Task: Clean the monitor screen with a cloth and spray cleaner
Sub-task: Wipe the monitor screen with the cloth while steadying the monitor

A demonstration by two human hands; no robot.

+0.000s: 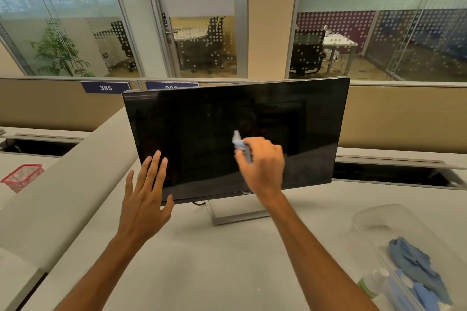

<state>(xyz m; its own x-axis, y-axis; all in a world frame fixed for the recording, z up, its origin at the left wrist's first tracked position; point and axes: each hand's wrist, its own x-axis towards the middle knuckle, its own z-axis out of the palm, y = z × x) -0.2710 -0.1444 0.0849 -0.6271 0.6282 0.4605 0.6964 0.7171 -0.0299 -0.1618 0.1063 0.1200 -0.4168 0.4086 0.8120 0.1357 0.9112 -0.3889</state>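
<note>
- My right hand [261,163] is curled round a small pale-blue spray bottle [241,145], its white nozzle pointing at the dark screen from close in front of the middle-right area; I cannot tell whether a finger is pressing the pump.
- My left hand [145,193] is spread flat with straight fingers, holding nothing, raised in front of the lower left corner of the monitor [227,121]; from this angle I cannot tell whether the fingertips touch the glass or hover just off it.
- The monitor stands on its silver stand [235,214] on the pale desk [202,260], switched off and turned slightly; the glass shows only reflections, and I can make out no droplets, wet streaks or wiped patches.
- The blue cloth [414,265] lies crumpled in the clear plastic tray [364,219] at the right edge of the desk, well apart from both hands, beside a few more small bottles [376,283].
- I judge the task to be early: I am at the spraying step, with the cleaner in hand and aimed at the screen.
- Left to do, as I read it: wet the screen, put the bottle down, fetch the cloth from the tray, and wipe the whole panel, edges included.
- A red mesh basket [21,177] sits far left on the neighbouring desk, with no part in this.
</note>
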